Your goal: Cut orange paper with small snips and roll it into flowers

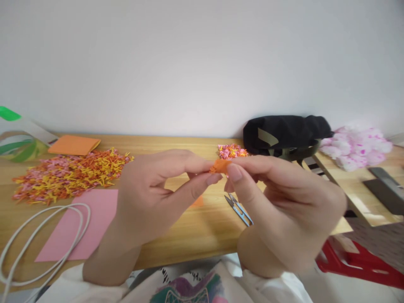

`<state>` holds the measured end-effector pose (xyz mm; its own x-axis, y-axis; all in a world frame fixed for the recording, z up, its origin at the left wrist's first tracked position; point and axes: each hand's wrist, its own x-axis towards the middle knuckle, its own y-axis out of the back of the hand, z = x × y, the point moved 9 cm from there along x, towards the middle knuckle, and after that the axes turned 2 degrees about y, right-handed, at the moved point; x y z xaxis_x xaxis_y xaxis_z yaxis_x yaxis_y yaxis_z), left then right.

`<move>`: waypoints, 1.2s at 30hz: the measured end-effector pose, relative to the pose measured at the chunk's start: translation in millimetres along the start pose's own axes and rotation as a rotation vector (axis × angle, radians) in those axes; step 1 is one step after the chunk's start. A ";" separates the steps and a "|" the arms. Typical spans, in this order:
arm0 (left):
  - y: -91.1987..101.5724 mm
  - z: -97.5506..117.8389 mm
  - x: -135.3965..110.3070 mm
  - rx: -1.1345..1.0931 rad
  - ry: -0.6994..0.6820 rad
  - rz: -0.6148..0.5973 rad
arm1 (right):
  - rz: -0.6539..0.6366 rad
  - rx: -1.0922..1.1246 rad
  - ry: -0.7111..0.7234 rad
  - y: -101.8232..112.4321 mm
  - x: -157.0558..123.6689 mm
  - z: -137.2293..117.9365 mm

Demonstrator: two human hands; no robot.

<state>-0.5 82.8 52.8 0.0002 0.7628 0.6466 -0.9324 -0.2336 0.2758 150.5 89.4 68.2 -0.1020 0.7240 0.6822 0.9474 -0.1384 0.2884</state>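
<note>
Between both hands, above the middle of the table, is a small piece of orange paper (221, 166), its left end crinkled or fringed. My left hand (154, 189) pinches that left end between thumb and forefinger. On the other end, the thumb and forefinger of my right hand (280, 202) are closed. Below the hands lie blue-handled thread snips (239, 210), blades pointing to the upper left. An orange paper scrap (198, 201) shows on the table, partly hidden behind my left hand. A small heap of pink, orange and yellow paper bits (232, 150) sits just beyond my fingers.
At left are a large heap of coloured paper bits (75, 174), a folded orange sheet (74, 144), a pink sheet (78, 227) and a coiled white cable (85, 227). A black bag (284, 132) stands by the wall, near a pink-white fluffy bundle (356, 147). A red stool (360, 263) is lower right.
</note>
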 end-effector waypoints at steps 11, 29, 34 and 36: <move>3.9 -0.5 -1.9 0.059 0.015 0.065 | -0.057 0.040 0.082 -3.0 1.6 -9.0; 3.2 0.8 -1.8 0.026 -0.006 0.040 | -0.037 -0.048 0.019 -0.2 -2.2 -2.0; 1.1 2.7 -1.0 -0.051 -0.027 -0.008 | -0.036 -0.024 0.003 0.1 -1.8 -1.0; 1.5 1.5 -0.9 -0.021 -0.019 0.001 | -0.031 -0.021 0.018 0.2 -1.5 -2.4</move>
<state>-1.4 80.9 53.7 0.0056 0.7506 0.6607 -0.9399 -0.2217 0.2598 150.0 86.7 68.8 -0.1368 0.7156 0.6850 0.9372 -0.1305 0.3234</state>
